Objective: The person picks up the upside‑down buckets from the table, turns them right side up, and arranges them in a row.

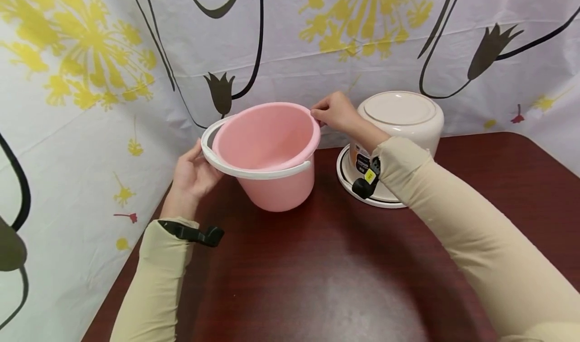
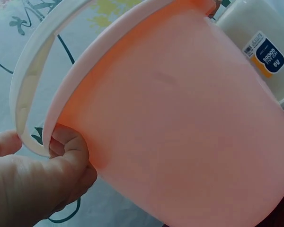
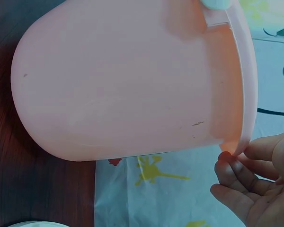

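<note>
A pink bucket (image 1: 281, 188) is held tilted over the table, its mouth toward me. Its white handle (image 1: 260, 174) lies down along the near side of the rim. At the left, my left hand (image 1: 194, 178) holds the rim; in the left wrist view its fingers curl under the rim and the thumb touches the handle (image 2: 22, 94). On the far right side, my right hand (image 1: 337, 113) pinches the rim, as the right wrist view shows with its fingertips on the rim's edge (image 3: 248, 94). Whether the bucket's bottom touches the table cannot be told.
An upside-down cream bucket (image 1: 403, 111) with a label (image 2: 269, 56) stands on the dark red table (image 1: 290, 281), right of the pink bucket and partly behind my right forearm. A white patterned sheet (image 1: 290, 55) hangs along the back and left.
</note>
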Tool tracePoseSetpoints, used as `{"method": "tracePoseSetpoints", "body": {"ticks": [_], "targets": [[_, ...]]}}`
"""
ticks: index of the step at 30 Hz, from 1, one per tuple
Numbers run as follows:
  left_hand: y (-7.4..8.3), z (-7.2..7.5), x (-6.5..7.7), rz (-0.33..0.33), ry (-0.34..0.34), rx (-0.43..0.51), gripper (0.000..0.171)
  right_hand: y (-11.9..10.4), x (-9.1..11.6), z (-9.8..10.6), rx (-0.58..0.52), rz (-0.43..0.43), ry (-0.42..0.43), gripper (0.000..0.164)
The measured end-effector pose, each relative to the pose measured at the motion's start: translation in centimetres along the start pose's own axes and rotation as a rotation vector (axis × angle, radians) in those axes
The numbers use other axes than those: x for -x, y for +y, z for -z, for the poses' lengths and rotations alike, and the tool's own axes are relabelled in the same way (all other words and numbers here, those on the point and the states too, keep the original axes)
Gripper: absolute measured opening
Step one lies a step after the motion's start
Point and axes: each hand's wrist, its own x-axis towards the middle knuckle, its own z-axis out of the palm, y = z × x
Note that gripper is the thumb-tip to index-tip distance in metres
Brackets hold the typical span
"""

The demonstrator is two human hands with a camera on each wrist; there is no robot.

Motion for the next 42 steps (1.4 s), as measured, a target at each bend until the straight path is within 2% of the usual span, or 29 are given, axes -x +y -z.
{"method": "tracePoseSetpoints", "body": {"ticks": [7,13,23,29,36,42], "targets": [[0.2,0.8,-0.3,0.036,0.039,0.013,0.031,0.5,-0.3,-0.6,0.054,-0.01,-0.028,0.024],[0.2,1.0,-0.6,0.016,0.055,0.0,0.029,0.9,-0.3,-0.7,0.066,-0.005,-0.025,0.024],[-0.2,1.6,-0.6,-0.027,0.13,0.042,0.027,1.3,-0.3,-0.9,0.066,0.014,-0.029,0.023],[-0.7,2.0,-0.7,-0.05,0.162,0.014,0.026,1.4,-0.3,-0.8,0.092,0.027,-0.024,0.022],[-0.9,3.2,-0.8,-0.069,0.151,-0.02,0.027,1.3,-0.1,-0.7,0.082,0.013,-0.02,0.022],[-1.2,4.3,-0.7,-0.068,0.179,-0.039,0.026,1.2,-0.1,-0.8,0.087,0.017,-0.022,0.022]]}}
